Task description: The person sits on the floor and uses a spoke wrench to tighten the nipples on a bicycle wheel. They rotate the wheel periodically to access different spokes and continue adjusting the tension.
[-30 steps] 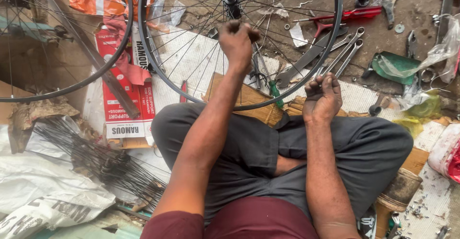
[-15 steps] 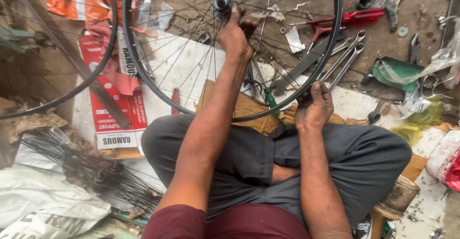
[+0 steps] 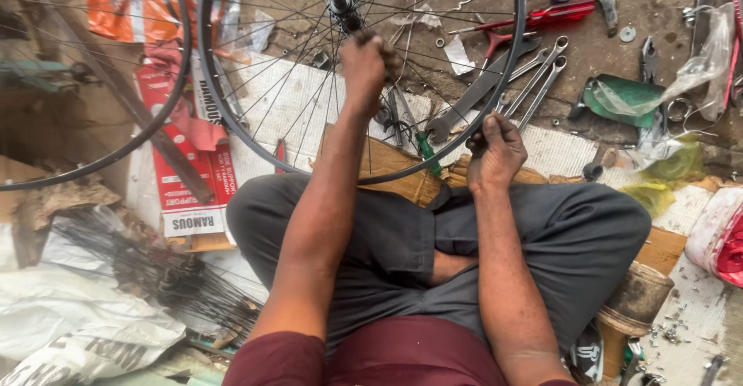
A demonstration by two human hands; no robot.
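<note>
Left hand closed near hub, probably gripping spokes. Right hand curled at wheel rim; wrenches crowded beside.

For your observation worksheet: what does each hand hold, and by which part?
Left hand grips the bicycle wheel at its hub; right hand grips its rim.

Place: a bicycle repair workshop, worked on the floor.
Wheels: a spoked wheel and a second rim are seen.
Tools: spanners and loose spokes are scattered about.
</note>
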